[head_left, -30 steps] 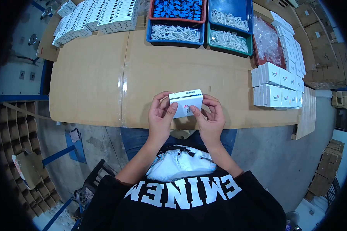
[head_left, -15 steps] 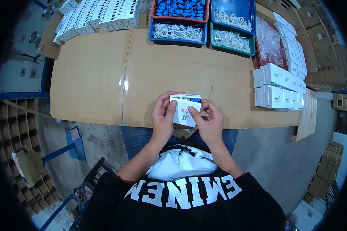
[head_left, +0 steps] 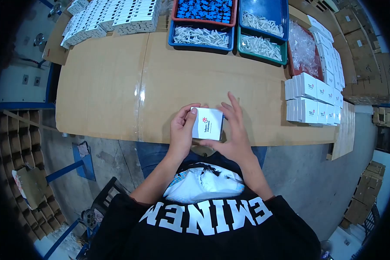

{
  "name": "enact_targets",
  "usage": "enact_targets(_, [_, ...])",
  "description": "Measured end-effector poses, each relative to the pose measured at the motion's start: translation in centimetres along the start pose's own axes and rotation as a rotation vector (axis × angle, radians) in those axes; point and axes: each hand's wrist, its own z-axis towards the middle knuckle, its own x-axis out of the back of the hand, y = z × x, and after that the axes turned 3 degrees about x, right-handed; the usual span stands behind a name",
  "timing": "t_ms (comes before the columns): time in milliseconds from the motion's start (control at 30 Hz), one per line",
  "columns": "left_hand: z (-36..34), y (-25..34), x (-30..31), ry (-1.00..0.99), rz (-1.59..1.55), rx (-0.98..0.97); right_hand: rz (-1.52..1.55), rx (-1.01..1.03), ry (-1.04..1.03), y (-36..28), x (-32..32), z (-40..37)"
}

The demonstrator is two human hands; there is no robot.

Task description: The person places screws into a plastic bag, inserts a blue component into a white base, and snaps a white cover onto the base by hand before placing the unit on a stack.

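Note:
My left hand (head_left: pixel 183 128) is closed on the left side of a small white box (head_left: pixel 209 123), its thumb on the front face. The box has a red logo and dark print on that face, and a dark strip shows along its right edge. My right hand (head_left: pixel 235 132) is open at the box's right side, fingers spread and raised. Its thumb lies along the bottom edge, while its fingertips are close to the top right corner. The box is over the near edge of the cardboard-covered table (head_left: pixel 104 95).
Stacks of similar white boxes (head_left: pixel 315 97) stand at the right, and more white boxes (head_left: pixel 117 17) at the back left. Behind are a red tray of blue parts (head_left: pixel 203 11), blue and green trays of white pieces (head_left: pixel 261 47), and clear plastic bags (head_left: pixel 302 47).
My right hand has loosened from the box's front and spread its fingers. The opening at the box's top, with something blue inside, no longer shows.

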Motion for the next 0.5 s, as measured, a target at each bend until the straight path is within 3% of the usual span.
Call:
enact_targets(67, [0.3,-0.1,0.5,-0.016,0.012,0.011,-0.311,0.296,-0.295,0.5,0.5,0.4])
enact_targets(100, [0.4,-0.1,0.8,-0.032,0.026,0.021,-0.317,0.307,-0.338,0.7,0.5,0.7])
enact_targets(133, [0.3,0.1,1.1,-0.031,0.025,0.021,-0.318,0.307,-0.339,0.8,0.4,0.7])
enact_targets(200, [0.2,0.7,1.4,-0.089,-0.161,0.199,-0.344,0.334,-0.238,0.9,0.4,0.8])
enact_targets(233, [0.0,1.0,1.2,-0.088,-0.161,0.198,-0.344,0.335,-0.239,0.9,0.3,0.8])
enact_targets(300, [-0.7,1.2,0.9,-0.332,-0.379,0.142,-0.154,0.149,-0.158,0.9,0.0,0.8])
enact_targets(400, [-1.1,0.0,0.6,-0.360,-0.170,0.124,-0.167,0.062,-0.180,1.7,0.0,0.7])
enact_targets(433, [-1.3,0.2,0.0,-0.261,-0.106,0.162,-0.168,0.061,-0.181,1.5,0.2,0.8])
enact_targets(500, [-0.9,-0.9,0.6,-0.260,-0.092,0.167,-0.312,0.097,-0.345,0.6,0.5,1.1])
